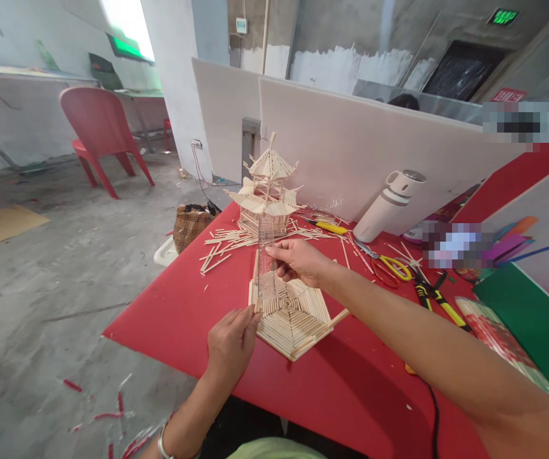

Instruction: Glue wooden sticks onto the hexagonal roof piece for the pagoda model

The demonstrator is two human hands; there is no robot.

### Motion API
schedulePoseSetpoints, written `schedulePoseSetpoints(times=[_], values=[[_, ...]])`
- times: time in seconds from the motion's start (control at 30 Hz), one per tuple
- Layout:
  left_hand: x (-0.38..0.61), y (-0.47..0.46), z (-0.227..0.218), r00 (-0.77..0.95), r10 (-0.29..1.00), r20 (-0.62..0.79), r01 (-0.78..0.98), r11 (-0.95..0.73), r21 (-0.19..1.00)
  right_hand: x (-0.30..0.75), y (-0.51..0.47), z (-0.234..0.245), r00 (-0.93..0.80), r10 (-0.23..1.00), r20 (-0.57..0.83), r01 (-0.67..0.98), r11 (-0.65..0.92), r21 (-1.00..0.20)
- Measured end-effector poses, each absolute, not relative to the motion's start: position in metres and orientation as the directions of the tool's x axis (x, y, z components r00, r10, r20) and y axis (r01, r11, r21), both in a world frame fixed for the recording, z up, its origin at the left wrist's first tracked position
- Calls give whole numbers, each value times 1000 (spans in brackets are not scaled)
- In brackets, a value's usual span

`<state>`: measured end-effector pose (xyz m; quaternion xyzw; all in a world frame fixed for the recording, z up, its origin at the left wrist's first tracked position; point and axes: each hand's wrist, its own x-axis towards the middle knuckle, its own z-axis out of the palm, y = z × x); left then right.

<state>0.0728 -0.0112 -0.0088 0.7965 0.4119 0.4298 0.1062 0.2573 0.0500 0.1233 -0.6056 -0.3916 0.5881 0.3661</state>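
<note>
Ruler (268, 285), transparent, pinched between thumb and fingers of right hand (298, 261); near end over left part of hexagonal stick panel (296, 322), far end toward stick pagoda (267, 204). Left hand (233, 336) pinches panel's left edge; hands apart. Panel in front of pagoda, on or just above red table (173, 319): cannot tell which. Loose sticks (231, 239) scattered at pagoda's base. White flask (383, 210) upright, right of pagoda.
</note>
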Motion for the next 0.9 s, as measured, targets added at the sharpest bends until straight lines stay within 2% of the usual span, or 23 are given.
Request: schedulePoseSetpoints(times=[0.27,0.43,0.5,0.6,0.77,0.9], values=[[74,-11,-7,282,733,619,554,-651,519,294,44,155,70,958,-279,40,-282,-958],[73,-9,-12,284,732,619,562,-651,511,352,29,150,281,944,-171,163,-222,-961],[73,-9,-12,289,736,612,569,-647,508,376,24,133,417,892,-175,210,-282,-936],[73,-9,-12,291,736,611,577,-644,502,407,17,104,566,789,-237,175,-396,-901],[73,-8,-13,297,739,604,565,-646,513,434,17,72,626,731,-272,136,-446,-885],[73,-7,-12,302,739,602,556,-650,519,435,23,61,619,715,-324,187,-535,-824]])
